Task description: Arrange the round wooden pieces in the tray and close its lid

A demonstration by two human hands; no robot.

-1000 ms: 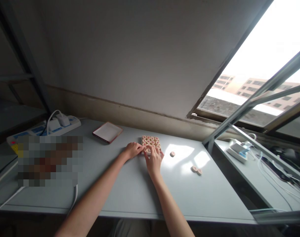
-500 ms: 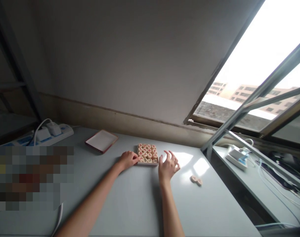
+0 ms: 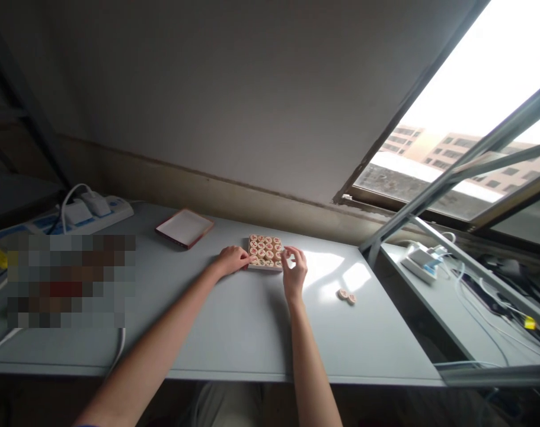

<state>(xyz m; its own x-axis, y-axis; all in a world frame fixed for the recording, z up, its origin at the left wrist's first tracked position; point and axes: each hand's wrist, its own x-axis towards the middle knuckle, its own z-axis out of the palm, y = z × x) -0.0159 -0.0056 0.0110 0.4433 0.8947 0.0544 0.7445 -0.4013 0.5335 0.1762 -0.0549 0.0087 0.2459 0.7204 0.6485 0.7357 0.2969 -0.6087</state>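
Note:
A square box of round wooden xiangqi pieces with red and dark characters sits on the grey table. My left hand is closed at its front left corner, fingertips and thumb gripping the edge. At the right edge of the box is my right hand, its thumb and forefinger curled together against the right-hand pieces. Whether a piece is between those fingertips cannot be made out. Two loose xiangqi pieces lie side by side to the right of my right hand.
Left of the pieces lies the red-edged box lid, its white inside up. A power strip with plugs is at the far left, beside a pixelated patch. A metal frame, another power strip and cables are on the right.
My right hand's spread fingers have curled in and come to the right edge of the box. My left hand stays at the box corner. The view has tilted down.

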